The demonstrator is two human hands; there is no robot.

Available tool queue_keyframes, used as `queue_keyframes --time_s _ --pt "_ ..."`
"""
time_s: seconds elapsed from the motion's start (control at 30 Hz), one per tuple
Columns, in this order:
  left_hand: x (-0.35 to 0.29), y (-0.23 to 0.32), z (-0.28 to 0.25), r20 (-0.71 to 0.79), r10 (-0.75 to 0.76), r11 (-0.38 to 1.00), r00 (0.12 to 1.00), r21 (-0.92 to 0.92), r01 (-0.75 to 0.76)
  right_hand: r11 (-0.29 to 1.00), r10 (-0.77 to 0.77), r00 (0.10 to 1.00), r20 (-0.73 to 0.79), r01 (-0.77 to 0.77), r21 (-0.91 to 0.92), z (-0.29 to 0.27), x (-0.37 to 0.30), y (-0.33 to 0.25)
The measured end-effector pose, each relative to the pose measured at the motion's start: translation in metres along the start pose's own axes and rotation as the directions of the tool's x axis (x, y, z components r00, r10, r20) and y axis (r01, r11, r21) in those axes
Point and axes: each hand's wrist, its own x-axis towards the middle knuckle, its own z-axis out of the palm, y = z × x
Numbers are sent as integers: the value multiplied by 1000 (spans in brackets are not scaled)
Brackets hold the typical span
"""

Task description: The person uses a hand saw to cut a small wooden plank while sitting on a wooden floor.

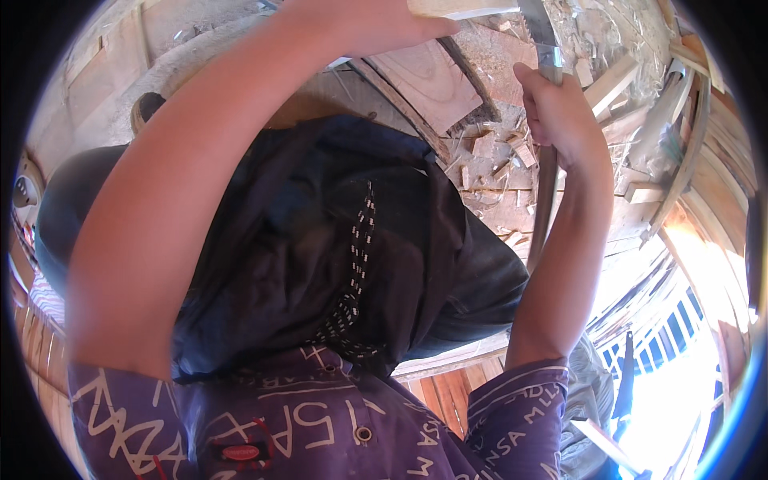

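Note:
My right hand point(560, 112) is closed round the long wooden handle point(545, 196) of a knife. Its handle runs back along my forearm, and a bright metal collar joins it to the dark blade point(538, 24). The blade reaches up out of the picture. At the upper edge my left hand point(376, 26) grips a pale strip of wood point(468, 10), thumb along its near side; the other fingers are mostly cut off. The right end of the strip lies close to the blade.
Below the hands lies a flat board point(424, 84) with dark bark edges. Wood chips point(484, 146) and shavings litter the plank floor. Offcuts point(612, 84) and curved strips point(692, 152) are piled at the right. My legs point(320, 232) in dark cloth fill the middle.

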Motion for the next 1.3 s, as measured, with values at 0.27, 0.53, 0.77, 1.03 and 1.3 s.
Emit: queue_keyframes --time_s 0.27,0.53,0.77,1.03,1.3 --pt "-6 0 12 -73 -41 997 996 60 46 989 137 989 55 -140 45 -9 -56 43" --pt "-14 7 -10 -29 -77 995 997 66 79 998 51 998 41 -53 46 -8 -33 20" --pt "-9 7 -2 -59 -8 1000 998 -23 7 998 58 998 22 -58 -10 -3 -8 15" --pt "-10 0 5 -134 -45 998 990 34 50 965 202 977 67 -210 158 -12 -68 47" --pt "-11 3 -19 -19 -76 997 997 11 76 999 18 1000 5 -18 46 2 -29 23"
